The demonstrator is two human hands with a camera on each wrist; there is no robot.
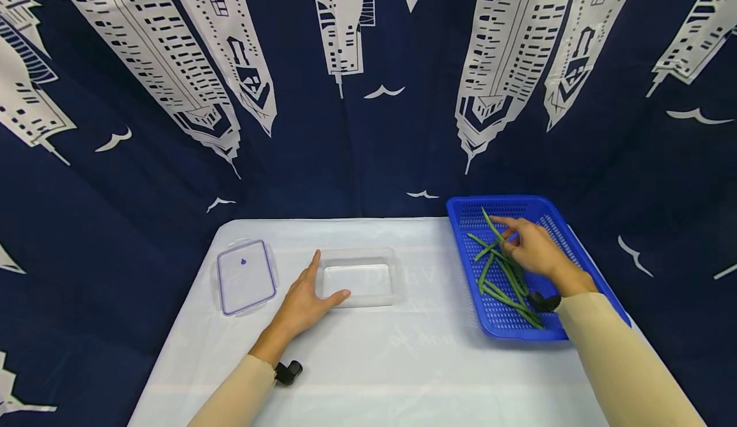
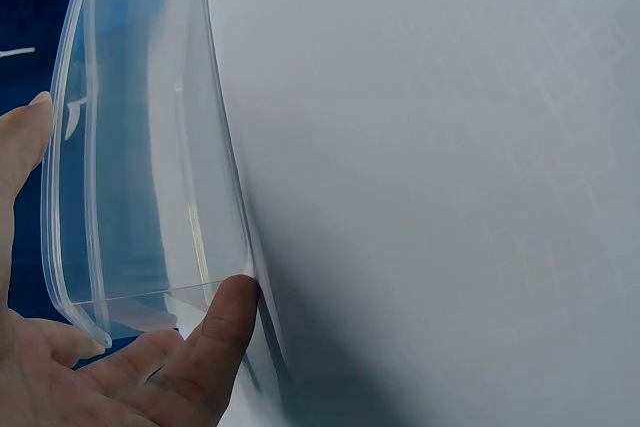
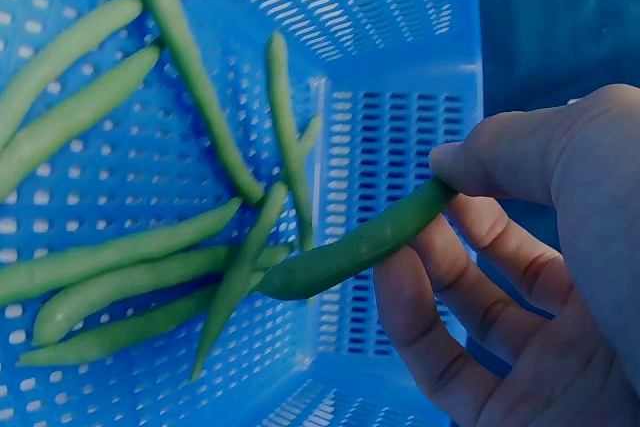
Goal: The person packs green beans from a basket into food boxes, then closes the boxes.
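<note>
Over the far part of a blue plastic basket (image 1: 498, 331), my right hand (image 1: 532, 248) pinches one green bean (image 3: 360, 247) between thumb and fingertips. Several other green beans (image 1: 508, 276) lie crossed over each other on the basket's floor, below that hand. My left hand (image 1: 305, 302) rests against the left end of a clear rectangular plastic container (image 1: 357, 300), thumb and fingers spread around its corner. In the left wrist view, a fingertip (image 2: 232, 302) touches the container's lower edge. The container stands upright on the table, its top uncovered.
A clear lid (image 1: 247, 280) with a blue-purple seal lies flat left of the container. Both stand on a white-covered table (image 1: 368, 356). Behind the table hangs a dark blue cloth (image 1: 357, 152) with white buildings and birds. The basket sits at the table's right edge.
</note>
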